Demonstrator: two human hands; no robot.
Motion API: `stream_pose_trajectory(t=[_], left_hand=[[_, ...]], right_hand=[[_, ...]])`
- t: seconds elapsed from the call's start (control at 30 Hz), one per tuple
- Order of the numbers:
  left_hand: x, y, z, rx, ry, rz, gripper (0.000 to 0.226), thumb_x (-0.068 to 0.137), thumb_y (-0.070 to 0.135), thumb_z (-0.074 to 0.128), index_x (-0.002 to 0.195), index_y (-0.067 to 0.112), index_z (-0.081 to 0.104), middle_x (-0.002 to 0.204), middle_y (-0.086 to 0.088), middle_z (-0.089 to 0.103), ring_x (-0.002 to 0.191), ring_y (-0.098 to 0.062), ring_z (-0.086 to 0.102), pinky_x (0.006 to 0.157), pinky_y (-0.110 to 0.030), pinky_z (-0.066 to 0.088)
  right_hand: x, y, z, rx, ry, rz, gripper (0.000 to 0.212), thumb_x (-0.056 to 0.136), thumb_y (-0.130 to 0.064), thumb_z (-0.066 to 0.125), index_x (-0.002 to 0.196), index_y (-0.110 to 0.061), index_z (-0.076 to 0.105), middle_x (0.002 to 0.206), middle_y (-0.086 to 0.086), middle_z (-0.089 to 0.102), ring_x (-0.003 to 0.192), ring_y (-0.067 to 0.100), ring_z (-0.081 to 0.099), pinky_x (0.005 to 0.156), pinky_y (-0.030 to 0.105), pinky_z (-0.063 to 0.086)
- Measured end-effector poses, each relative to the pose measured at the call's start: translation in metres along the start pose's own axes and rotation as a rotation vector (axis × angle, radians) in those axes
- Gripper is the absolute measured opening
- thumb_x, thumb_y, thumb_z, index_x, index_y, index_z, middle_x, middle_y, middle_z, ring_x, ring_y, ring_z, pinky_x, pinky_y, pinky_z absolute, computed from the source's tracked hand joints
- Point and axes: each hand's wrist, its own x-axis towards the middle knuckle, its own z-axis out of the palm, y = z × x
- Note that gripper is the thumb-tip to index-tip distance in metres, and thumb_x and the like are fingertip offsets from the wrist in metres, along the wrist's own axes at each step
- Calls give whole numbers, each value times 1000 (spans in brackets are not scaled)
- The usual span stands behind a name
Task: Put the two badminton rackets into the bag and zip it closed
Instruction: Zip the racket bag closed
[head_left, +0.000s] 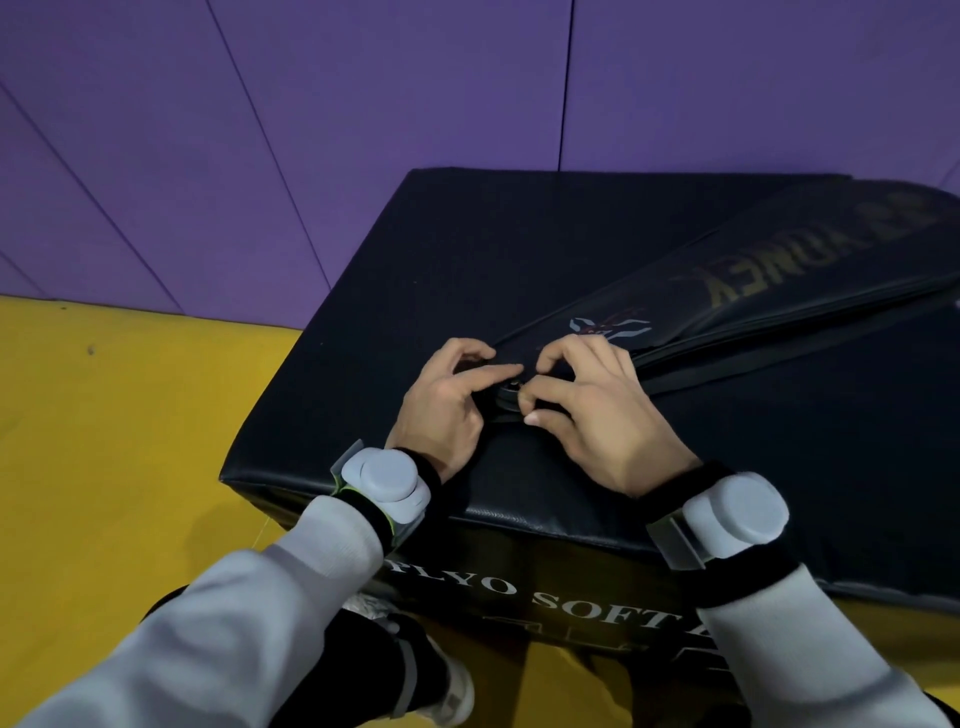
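Observation:
A long black racket bag with gold lettering lies on a black padded box, running from the upper right down to its narrow end at the middle. My left hand grips that narrow end of the bag. Just to its right, my right hand pinches the small metal zipper pull at the bag's tip. No rackets show; the bag hides whatever is inside it.
The padded box carries white lettering on its front face. It stands on a yellow floor mat. Purple wall padding rises behind it. A shoe shows below the box's near edge.

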Motion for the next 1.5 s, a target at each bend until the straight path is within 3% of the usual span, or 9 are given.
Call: stream_pose_trajectory(t=[0.2, 0.4, 0.53, 0.73, 0.93, 1.13, 1.5], left_hand=[[-1, 1, -2, 4, 4, -26, 68, 74, -19, 44, 114, 27, 74, 120, 6, 55, 117, -14, 54, 99, -36, 50], [-5, 9, -5, 81, -47, 52, 44, 86, 18, 48, 123, 30, 68, 127, 10, 54, 120, -12, 52, 100, -36, 48], [-7, 11, -4, 151, -24, 121, 36, 88, 28, 58, 122, 31, 69, 126, 12, 59, 118, -9, 53, 101, -28, 40], [-7, 8, -2, 189, -4, 168, 29, 90, 27, 65, 118, 29, 72, 120, 13, 64, 118, -8, 56, 100, -27, 41], [-6, 5, -1, 212, 16, 189, 24, 93, 34, 65, 115, 28, 73, 116, 13, 67, 119, -7, 57, 98, -28, 43], [-7, 5, 1, 238, 24, 211, 24, 94, 34, 62, 115, 30, 72, 115, 13, 67, 118, -8, 58, 94, -28, 46], [-6, 5, 1, 246, 32, 214, 23, 93, 33, 64, 115, 31, 73, 114, 13, 67, 117, -7, 58, 90, -30, 47]], right_hand=[[-11, 1, 3, 33, 103, 30, 5, 91, -27, 67, 96, -26, 67, 115, -1, 51, 116, 17, 40, 101, 33, 29], [-15, -9, 6, -105, 278, 1, 8, 91, -26, 64, 92, -21, 70, 91, -3, 56, 91, 20, 51, 90, 38, 38], [-15, -13, 12, -96, 273, 2, 11, 90, -21, 60, 89, -15, 69, 83, -1, 63, 83, 21, 54, 80, 35, 42], [-14, -15, 15, -1, 257, 119, 5, 82, -12, 62, 85, -12, 66, 79, 1, 63, 80, 22, 55, 79, 36, 49], [-12, -19, 14, 103, 215, 212, 7, 82, -12, 63, 87, -16, 62, 81, -4, 59, 83, 15, 52, 78, 29, 47], [-11, -24, 16, 106, 216, 243, 9, 83, -11, 63, 90, -16, 63, 84, -4, 61, 84, 16, 54, 80, 31, 48], [-10, -24, 12, 118, 176, 321, 10, 82, -17, 61, 86, -22, 53, 79, -12, 51, 70, 12, 50, 82, 28, 39]])
